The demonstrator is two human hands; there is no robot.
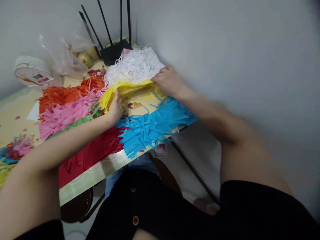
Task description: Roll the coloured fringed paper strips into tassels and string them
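Yellow fringed paper (pixel 132 87) stretches between my two hands above the table. My left hand (pixel 116 107) is closed on its left part, and my right hand (pixel 168 79) pinches its right end, beside the white shredded strips (pixel 140 65). Just behind the yellow piece lie those white strips. Blue fringed paper (pixel 152 123) rests near the front edge, close to both hands. To the left are orange fringe (pixel 67 95), pink fringe (pixel 65 113), a partly hidden green piece (pixel 80 122) and red paper (pixel 95 151), which my left forearm partly covers.
At the back stand a black router (pixel 115 51) with upright antennas and a clear plastic bag (pixel 66 60) with round fruit. White lidded stack (pixel 33 71) sits at the back left. Mixed coloured strips (pixel 21 146) lie at the far left. A wall borders the right side.
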